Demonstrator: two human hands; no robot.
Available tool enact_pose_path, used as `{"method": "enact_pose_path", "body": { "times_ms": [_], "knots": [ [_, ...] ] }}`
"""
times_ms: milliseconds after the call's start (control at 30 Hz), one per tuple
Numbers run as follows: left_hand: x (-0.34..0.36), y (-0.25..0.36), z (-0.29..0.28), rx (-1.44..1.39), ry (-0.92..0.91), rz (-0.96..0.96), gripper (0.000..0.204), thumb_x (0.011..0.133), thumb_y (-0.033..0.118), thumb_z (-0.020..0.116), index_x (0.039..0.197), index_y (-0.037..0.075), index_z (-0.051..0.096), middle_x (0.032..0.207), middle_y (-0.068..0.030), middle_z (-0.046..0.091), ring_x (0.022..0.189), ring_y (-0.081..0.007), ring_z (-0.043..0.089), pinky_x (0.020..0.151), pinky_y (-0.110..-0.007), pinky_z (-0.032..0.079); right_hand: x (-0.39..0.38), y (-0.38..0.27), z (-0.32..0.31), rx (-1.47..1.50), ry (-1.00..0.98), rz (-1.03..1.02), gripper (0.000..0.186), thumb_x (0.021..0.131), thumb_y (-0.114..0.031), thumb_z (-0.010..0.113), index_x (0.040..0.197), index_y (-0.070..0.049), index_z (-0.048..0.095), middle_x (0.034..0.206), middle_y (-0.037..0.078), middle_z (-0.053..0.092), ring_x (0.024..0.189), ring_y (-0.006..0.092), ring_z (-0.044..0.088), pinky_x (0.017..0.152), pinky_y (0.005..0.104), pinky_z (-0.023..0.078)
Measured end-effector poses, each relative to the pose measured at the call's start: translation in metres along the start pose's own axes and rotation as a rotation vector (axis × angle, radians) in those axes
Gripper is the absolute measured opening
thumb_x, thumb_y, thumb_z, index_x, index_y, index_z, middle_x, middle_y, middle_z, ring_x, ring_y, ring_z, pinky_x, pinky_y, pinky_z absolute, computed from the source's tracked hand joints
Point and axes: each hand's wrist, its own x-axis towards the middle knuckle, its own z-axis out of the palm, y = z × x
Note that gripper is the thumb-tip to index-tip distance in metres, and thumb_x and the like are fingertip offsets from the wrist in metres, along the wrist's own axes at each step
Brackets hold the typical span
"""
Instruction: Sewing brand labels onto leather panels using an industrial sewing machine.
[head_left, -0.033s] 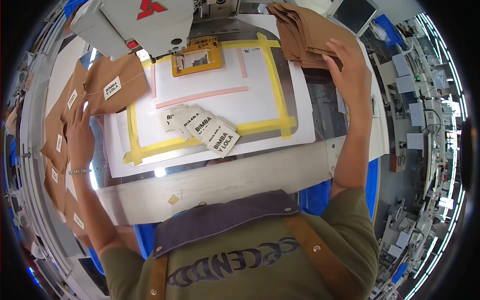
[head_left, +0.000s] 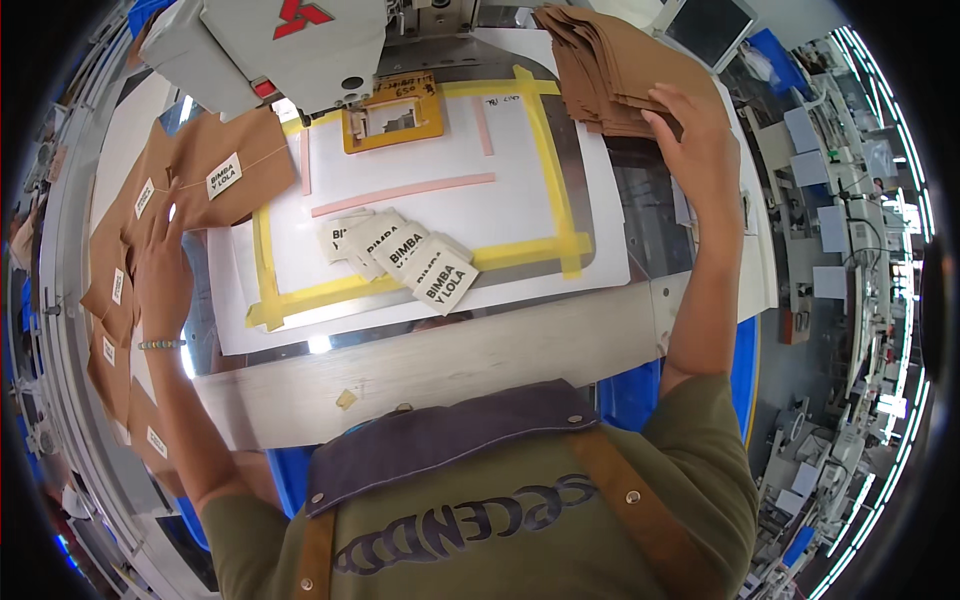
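My left hand (head_left: 163, 270) lies with its fingers stretched out on brown fabric pieces (head_left: 255, 140) at the left, which carry small sewn-on white labels (head_left: 225, 177). Over at the far right, my right hand (head_left: 697, 145) rests at the near edge of a thick stack of brown fabric pieces (head_left: 620, 60). Its thumb and fingers are apart, with no piece visibly gripped. Between my hands, loose white labels (head_left: 440, 280) overlap in a pile on a white sheet bordered by yellow tape (head_left: 555, 180).
A white sewing machine head (head_left: 300, 50) overhangs the back. Below it sits a yellow clamp frame (head_left: 437, 115). Pink strips (head_left: 400, 195) mark the sheet. A metal table edge (head_left: 450, 350) runs in front of me, and a screen (head_left: 710, 30) stands at the back right.
The fingers of my right hand have shifted slightly to the left on the stack. My left fingers have moved a little on the brown pieces.
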Motion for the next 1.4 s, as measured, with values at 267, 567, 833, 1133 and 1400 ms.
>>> {"method": "enact_pose_path", "body": {
  "times_ms": [267,567,833,1133,1400],
  "knots": [
    [0.028,0.091,-0.027,-0.514,-0.114,0.154,0.054,0.103,0.009,0.069,0.157,0.014,0.060,0.172,-0.0047,0.050,0.152,-0.0322,0.052,0.125,-0.045,0.046,0.011,0.008,0.020,0.021,0.073,-0.095,0.023,0.099,-0.024,0.078,0.116,-0.010,0.083,0.122,0.004,0.081,0.100,0.0293,0.077,0.086,0.0397,0.060],
    [0.046,0.059,0.027,-0.690,-0.130,0.090,0.052,0.110,0.020,0.062,0.162,0.011,0.057,0.174,-0.0053,0.049,0.163,-0.0303,0.038,0.135,-0.046,0.029,0.023,0.020,0.018,0.166,0.021,-0.074,0.018,0.100,-0.018,0.074,0.111,-0.009,0.085,0.121,0.005,0.081,0.107,0.0303,0.077,0.089,0.0381,0.060],
    [0.044,0.072,0.000,-0.737,-0.004,0.102,0.043,0.104,0.008,0.070,0.147,0.009,0.069,0.161,-0.0084,0.062,0.153,-0.0346,0.052,0.127,-0.047,0.043,0.024,0.021,0.020,0.143,-0.005,-0.069,0.021,0.099,-0.017,0.072,0.113,-0.007,0.084,0.123,0.006,0.081,0.111,0.0303,0.076,0.095,0.0392,0.059],
    [0.049,0.100,-0.044,-0.773,0.006,0.178,0.036,0.097,0.002,0.076,0.132,0.008,0.076,0.151,-0.0077,0.069,0.142,-0.0332,0.062,0.118,-0.044,0.052,0.030,0.008,0.022,0.025,0.028,-0.096,0.018,0.100,-0.016,0.071,0.111,-0.007,0.082,0.119,0.008,0.081,0.106,0.0310,0.077,0.090,0.0411,0.060],
    [0.068,0.144,-0.075,-0.954,0.083,0.294,0.033,0.093,0.002,0.080,0.126,0.005,0.077,0.144,-0.0088,0.073,0.125,-0.0340,0.070,0.105,-0.043,0.059,0.060,-0.005,0.021,0.307,0.362,-0.118,0.020,0.106,-0.021,0.067,0.117,-0.007,0.077,0.114,0.010,0.081,0.103,0.0335,0.077,0.089,0.0426,0.060]
  ]
}}
